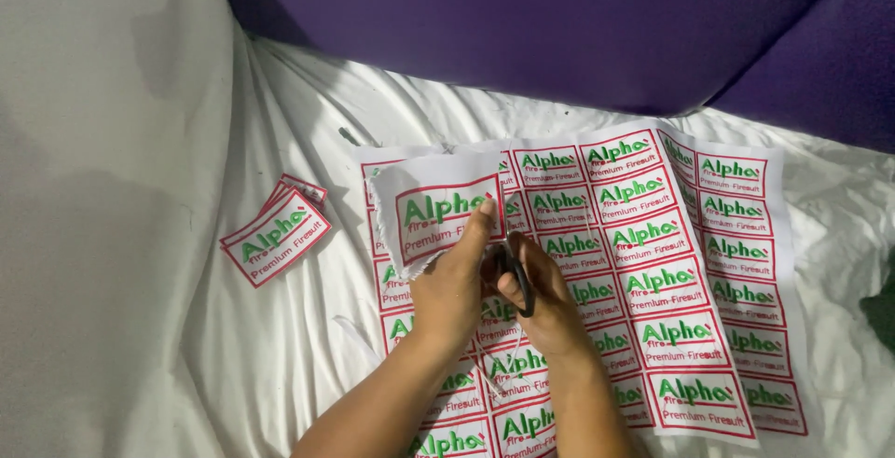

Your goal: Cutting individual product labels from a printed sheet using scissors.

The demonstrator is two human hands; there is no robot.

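Note:
My left hand (454, 281) pinches a white fabric label piece (431, 211) with a red border and green lettering, lifted off the surface. My right hand (541, 295) grips black-handled scissors (516, 276) right beside that piece; the blades are mostly hidden behind my fingers. Both hands hover over a large white fabric sheet (653, 262) printed with several rows of the same red-framed labels.
A small stack of cut labels (277, 232) lies to the left on the white cloth (280, 346) covering the surface. A purple padded surface (559, 20) rises at the back. A thin white fabric strip (359, 335) lies near my left forearm.

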